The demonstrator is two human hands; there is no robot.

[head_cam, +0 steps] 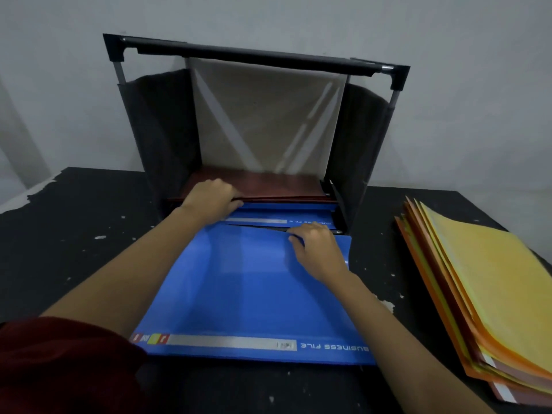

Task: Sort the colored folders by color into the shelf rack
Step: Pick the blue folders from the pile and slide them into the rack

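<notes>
A blue folder lies flat on the black table in front of the shelf rack, its far edge at the rack's bottom opening. My right hand grips that far edge near the right corner. Another blue folder sits inside the lowest level. My left hand holds the front edge of the shelf above, where dark red folders lie. A stack of yellow, orange and brown folders rests on the table to the right.
The black table has chipped white spots and meets a white wall behind. The rack has dark fabric sides and a black top bar. A dark red sleeve fills the lower left corner.
</notes>
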